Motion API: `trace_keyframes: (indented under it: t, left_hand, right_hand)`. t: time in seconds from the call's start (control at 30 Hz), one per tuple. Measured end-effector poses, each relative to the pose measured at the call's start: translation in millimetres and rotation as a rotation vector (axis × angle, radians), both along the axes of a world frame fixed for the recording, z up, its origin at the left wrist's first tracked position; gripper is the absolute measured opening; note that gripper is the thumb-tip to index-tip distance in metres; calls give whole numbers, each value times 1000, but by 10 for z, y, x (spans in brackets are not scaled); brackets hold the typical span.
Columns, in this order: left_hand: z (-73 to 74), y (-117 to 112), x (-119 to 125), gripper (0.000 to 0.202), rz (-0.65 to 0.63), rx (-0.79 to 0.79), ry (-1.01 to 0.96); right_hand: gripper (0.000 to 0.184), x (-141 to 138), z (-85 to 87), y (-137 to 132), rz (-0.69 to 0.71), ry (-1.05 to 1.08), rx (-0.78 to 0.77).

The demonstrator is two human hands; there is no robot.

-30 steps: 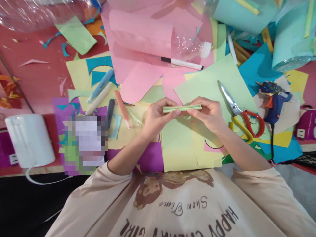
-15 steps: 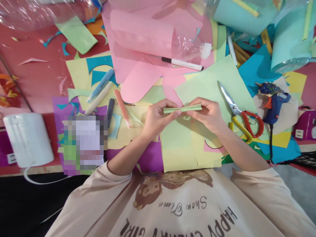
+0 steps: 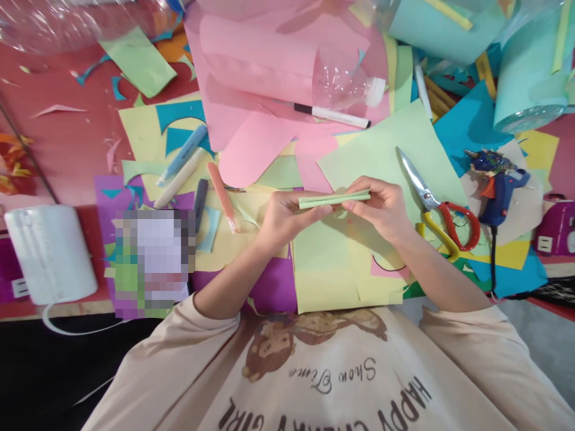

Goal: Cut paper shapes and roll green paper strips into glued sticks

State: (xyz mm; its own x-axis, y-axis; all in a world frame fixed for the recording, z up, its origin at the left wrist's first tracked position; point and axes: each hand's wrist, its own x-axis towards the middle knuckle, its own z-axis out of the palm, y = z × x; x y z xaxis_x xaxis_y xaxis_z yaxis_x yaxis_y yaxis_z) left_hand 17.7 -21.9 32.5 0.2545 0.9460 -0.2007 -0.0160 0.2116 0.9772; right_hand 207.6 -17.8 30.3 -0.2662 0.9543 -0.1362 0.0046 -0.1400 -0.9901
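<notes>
A narrow folded strip of light green paper (image 3: 335, 199) is held level between both hands, over the yellow and green sheets (image 3: 348, 281) in front of my chest. My left hand (image 3: 285, 218) is closed on its left end, the thumb lying along the near edge. On the other end, my right hand (image 3: 380, 206) pinches the strip between thumb and fingers. The fingertips behind the paper are partly hidden. To the right of my right hand lie scissors (image 3: 433, 200) with one red and one yellow handle, their blades on a light green sheet (image 3: 395, 143).
A pink-wrapped bottle (image 3: 260, 57) and a marker (image 3: 332, 115) lie beyond my hands. Several pens, among them an orange one (image 3: 221, 191), are at left. A blue glue gun (image 3: 498, 191) rests at right near a turquoise-wrapped bottle (image 3: 530, 78). A white box (image 3: 51, 254) sits far left.
The strip has tilted slightly, its right end a little higher and further right. The fingers of my left hand have shifted behind it, and its upper layer now lies flatter.
</notes>
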Motion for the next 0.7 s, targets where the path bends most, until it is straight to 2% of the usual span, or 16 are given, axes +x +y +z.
trace_keyframes:
  t: [0.23,0.33,0.43,0.53,0.63,0.7]
  left_hand:
    - [-10,4,0,22,-13,-34,-19]
    - [-3,6,9,22,-8,-30,-19]
    - [-9,4,13,23,7,-37,2]
    - [-23,-2,9,26,41,-54,-67]
    - [-34,-8,-2,22,43,-33,-129]
    - [-43,-9,-13,19,59,1,-103]
  right_hand:
    - [16,-1,0,9,15,18,3]
    - [22,-8,0,6,5,11,-35]
    - [19,-13,1,1,-10,18,-85]
    - [19,-14,1,1,-55,31,-99]
    - [17,-11,-1,4,-84,43,-91]
    - [16,-10,3,6,-88,42,-83]
